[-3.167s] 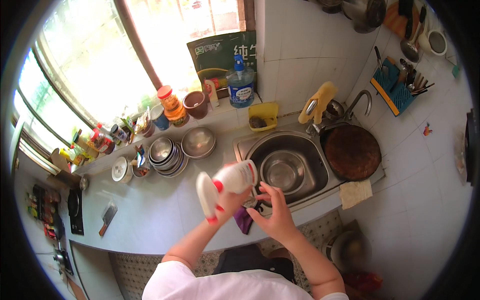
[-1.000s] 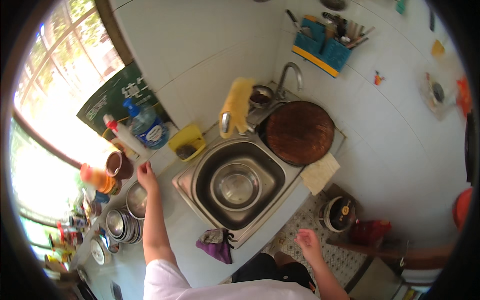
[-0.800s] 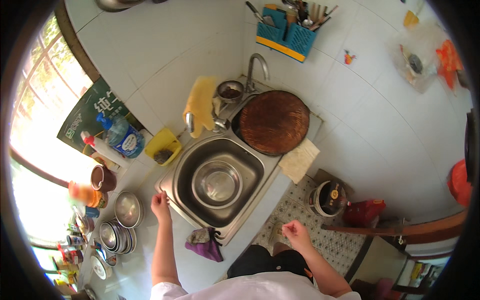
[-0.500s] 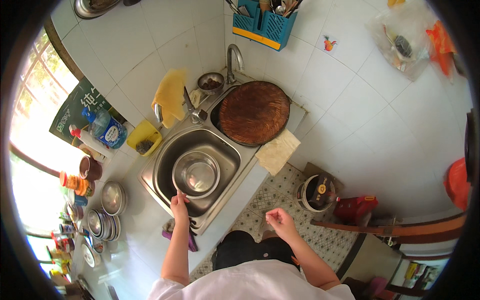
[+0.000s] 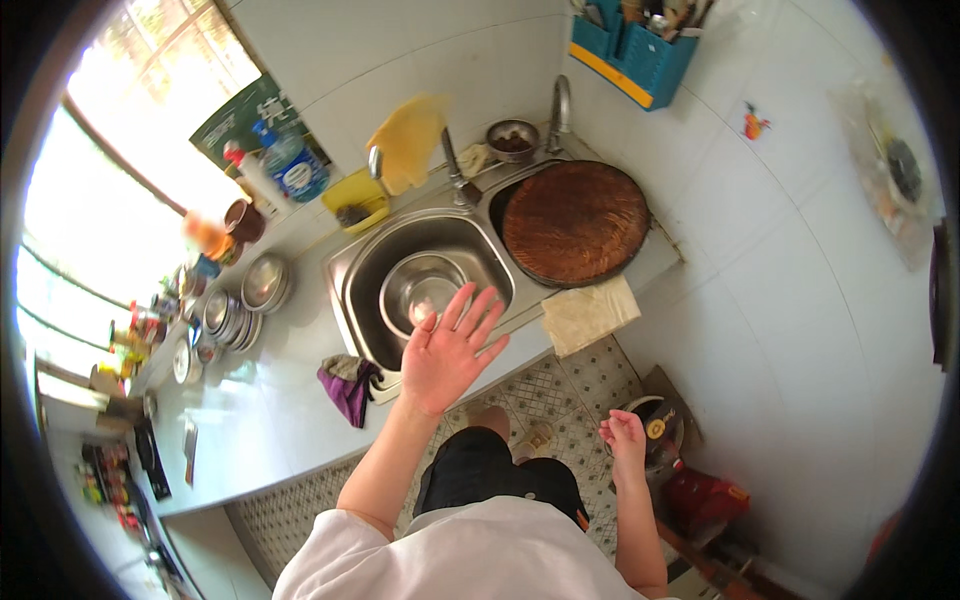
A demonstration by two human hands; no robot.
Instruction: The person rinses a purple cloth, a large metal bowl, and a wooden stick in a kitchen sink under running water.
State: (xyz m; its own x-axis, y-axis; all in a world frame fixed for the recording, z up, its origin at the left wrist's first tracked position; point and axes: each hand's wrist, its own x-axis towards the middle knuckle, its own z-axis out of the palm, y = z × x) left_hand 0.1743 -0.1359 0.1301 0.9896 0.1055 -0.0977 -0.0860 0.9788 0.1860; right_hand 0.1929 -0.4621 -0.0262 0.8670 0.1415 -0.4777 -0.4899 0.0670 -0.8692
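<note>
My left hand (image 5: 440, 370) is raised with its fingers spread and its palm showing, holding nothing. It hangs in front of the sink's near edge and covers part of a metal basin (image 5: 398, 292). The basin stands in the steel sink (image 5: 352, 312), and some of its inside still shows. Off to the right my right hand (image 5: 625, 438) is held up above the floor, fingers loosely curled in, nothing visible in them. Behind it is a bucket with a dark lid or bag (image 5: 657, 425). A round brown wooden board (image 5: 575, 222) lies over the second basin of the sink.
A purple cloth (image 5: 348, 390) lies on the counter left of the sink, with stacked metal bowls (image 5: 266, 284) beyond. A beige cloth (image 5: 592, 316) hangs over the counter's front edge. Faucets (image 5: 462, 185) rise behind the sink. A knife (image 5: 190, 450) lies at the counter's left.
My left hand has let go of the basin's rim, lifted and spread its fingers. My right hand has moved away to the right. The whole view has turned and shifted.
</note>
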